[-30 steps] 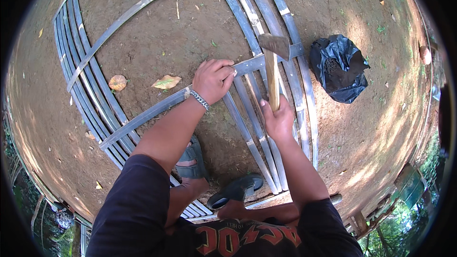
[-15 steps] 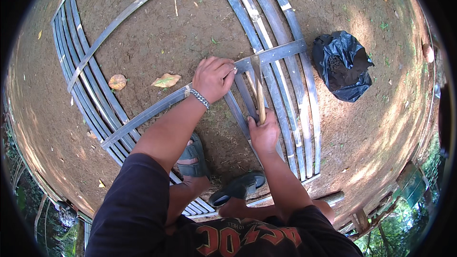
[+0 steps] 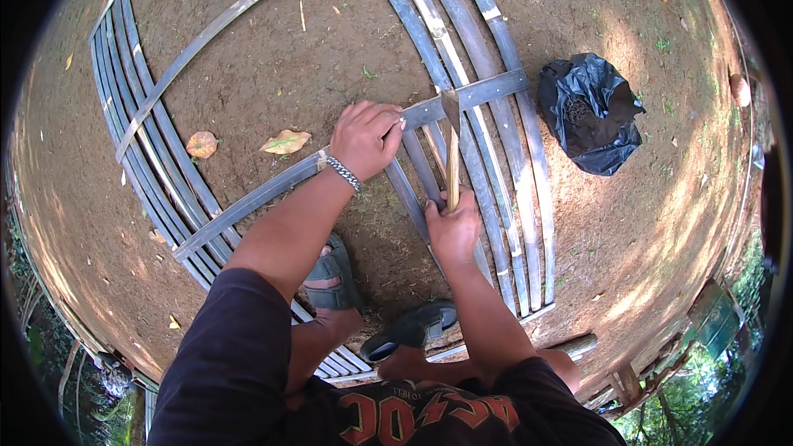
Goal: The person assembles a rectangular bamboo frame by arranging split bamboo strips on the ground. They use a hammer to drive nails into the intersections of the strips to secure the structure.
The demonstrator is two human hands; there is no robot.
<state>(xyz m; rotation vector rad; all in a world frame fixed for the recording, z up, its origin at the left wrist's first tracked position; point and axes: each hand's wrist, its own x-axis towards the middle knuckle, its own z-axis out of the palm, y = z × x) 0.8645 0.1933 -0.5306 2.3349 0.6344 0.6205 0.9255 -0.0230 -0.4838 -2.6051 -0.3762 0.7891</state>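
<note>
My right hand (image 3: 453,226) is closed around the pale wooden handle of a hammer (image 3: 453,161). The tool's dark head lies over a flat crosswise slat (image 3: 491,89), which rests across several long bamboo slats (image 3: 506,128). My left hand (image 3: 363,137), with a chain bracelet on its wrist, is over this crosswise slat, left of the hammer. Its fingers are curled and pressed together; a tiny pale spot shows at the fingertips, too small to name. Under that forearm the crosswise slat (image 3: 268,192) runs on to the left.
A black plastic bag (image 3: 591,114) with small dark pieces inside sits on the soil to the right. More bamboo slats (image 3: 157,140) lie at the left, joined by a curved upper slat (image 3: 216,23). Dry leaves (image 3: 286,142) lie between. My sandalled feet (image 3: 334,277) are among the slats.
The hammer has turned slightly and its handle now stands straighter in my right hand. My left hand stays at the same place on the slat. The whole view has shifted a little.
</note>
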